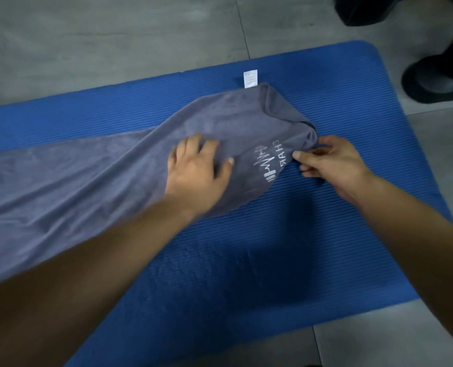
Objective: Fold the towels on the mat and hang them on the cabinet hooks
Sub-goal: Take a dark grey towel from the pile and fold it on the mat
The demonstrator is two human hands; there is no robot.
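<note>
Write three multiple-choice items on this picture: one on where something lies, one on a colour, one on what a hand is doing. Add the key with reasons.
1. Where is the white label?
A. at the far edge of the towel, lying on the mat
B. hidden under the towel
C. at the mat's near edge

2. What colour is the mat?
A. green
B. blue
C. red

3. What is the right hand doing?
A. lying flat and open on the mat
B. pinching the towel's edge
C. raised in the air, holding nothing

Key:
1 A: the label pokes out from the towel's far edge onto the mat.
2 B: the ribbed surface is plainly blue.
3 B: its thumb and fingers close on the cloth beside the white print, while the left hand rests on the towel.
</note>
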